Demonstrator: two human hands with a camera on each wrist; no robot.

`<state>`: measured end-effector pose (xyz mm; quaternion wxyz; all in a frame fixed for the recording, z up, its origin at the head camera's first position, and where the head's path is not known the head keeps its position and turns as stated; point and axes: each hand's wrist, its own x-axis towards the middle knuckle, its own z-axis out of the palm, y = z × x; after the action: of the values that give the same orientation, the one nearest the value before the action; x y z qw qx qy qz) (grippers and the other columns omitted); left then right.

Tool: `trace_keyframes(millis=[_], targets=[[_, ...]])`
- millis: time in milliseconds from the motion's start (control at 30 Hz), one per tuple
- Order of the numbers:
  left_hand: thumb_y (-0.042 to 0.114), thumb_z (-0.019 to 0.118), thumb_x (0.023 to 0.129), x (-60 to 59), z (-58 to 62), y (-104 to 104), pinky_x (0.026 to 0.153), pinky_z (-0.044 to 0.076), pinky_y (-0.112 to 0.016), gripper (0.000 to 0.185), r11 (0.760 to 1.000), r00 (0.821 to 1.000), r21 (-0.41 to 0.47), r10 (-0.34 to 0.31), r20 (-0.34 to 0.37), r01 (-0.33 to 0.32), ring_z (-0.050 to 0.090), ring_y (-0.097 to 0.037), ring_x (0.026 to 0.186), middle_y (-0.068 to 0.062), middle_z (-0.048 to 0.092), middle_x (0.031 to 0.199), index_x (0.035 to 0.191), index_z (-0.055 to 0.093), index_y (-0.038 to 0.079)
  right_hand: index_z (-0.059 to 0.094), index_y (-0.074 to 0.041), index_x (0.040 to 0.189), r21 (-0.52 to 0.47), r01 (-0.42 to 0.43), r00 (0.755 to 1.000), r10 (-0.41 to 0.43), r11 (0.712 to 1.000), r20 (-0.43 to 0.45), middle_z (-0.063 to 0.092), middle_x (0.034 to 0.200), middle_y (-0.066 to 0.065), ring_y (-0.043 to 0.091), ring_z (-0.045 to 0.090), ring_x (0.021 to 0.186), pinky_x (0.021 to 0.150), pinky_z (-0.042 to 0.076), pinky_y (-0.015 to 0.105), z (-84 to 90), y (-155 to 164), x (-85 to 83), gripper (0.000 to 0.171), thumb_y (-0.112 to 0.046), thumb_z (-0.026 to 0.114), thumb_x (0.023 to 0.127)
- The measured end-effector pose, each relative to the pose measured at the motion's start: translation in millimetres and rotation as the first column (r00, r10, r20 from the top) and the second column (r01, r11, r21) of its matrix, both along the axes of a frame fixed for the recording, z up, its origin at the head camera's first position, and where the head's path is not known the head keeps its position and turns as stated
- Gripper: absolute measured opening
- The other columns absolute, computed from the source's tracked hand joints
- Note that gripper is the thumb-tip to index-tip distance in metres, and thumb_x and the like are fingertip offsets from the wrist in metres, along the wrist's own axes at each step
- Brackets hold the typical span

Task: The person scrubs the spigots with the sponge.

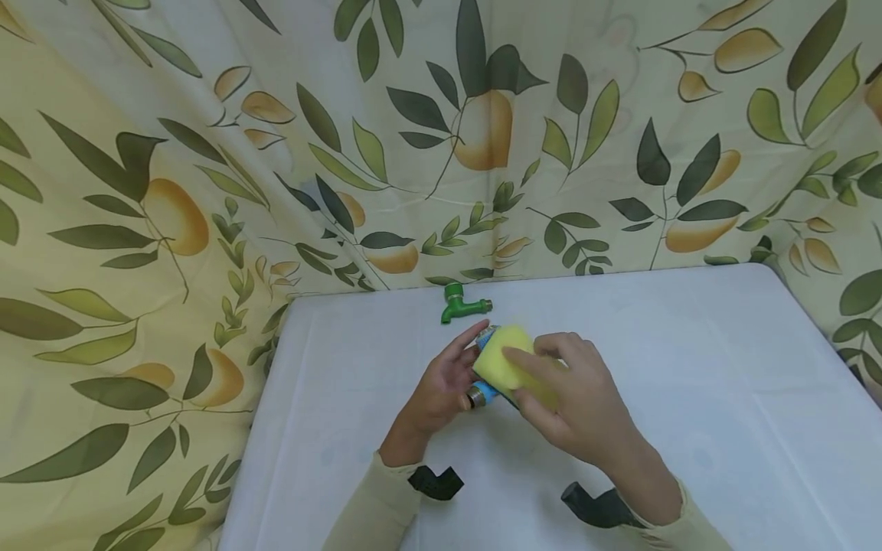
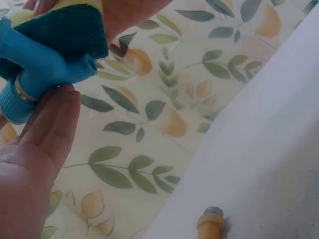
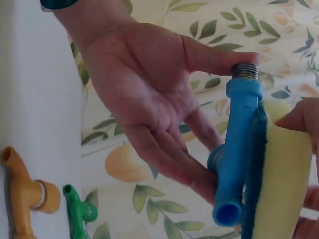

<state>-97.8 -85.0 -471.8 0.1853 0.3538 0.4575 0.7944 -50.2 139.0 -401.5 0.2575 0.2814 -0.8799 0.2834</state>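
A blue plastic tap [image 3: 234, 144] is held in my left hand [image 1: 437, 390], thumb on its threaded metal end and fingertips against the other side. My right hand [image 1: 579, 402] grips a yellow sponge [image 1: 506, 356]. The sponge's dark green scouring side [image 2: 75, 30] lies against the tap's body. In the head view the sponge covers most of the tap, leaving its threaded end [image 1: 477, 396] in sight. Both hands are above the white table.
A green tap [image 1: 463, 304] lies near the far edge of the white table [image 1: 689, 344]. An orange tap [image 3: 25, 199] shows in both wrist views. Leaf-and-fruit patterned cloth [image 1: 441, 153] hangs behind the table and at its left.
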Motion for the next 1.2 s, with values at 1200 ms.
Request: trace_keyframes(millis=[1200], targets=[[0.044,0.086,0.079,-1.0,-1.9,5.5,0.101,0.053,-0.024,0.095,0.984,0.983,0.085,0.145,0.110,-0.155,0.057,-0.017,0.127,-0.006,0.050,0.139,0.149,0.028,0.017,0.072,-0.015,0.119,-0.054,0.113,0.994,-0.112,0.992,0.013,0.059,0.099,0.006,0.022,0.057,0.085,0.065,0.044,0.035,-19.0,-0.6,4.0,0.042,-0.024,0.071,0.078]])
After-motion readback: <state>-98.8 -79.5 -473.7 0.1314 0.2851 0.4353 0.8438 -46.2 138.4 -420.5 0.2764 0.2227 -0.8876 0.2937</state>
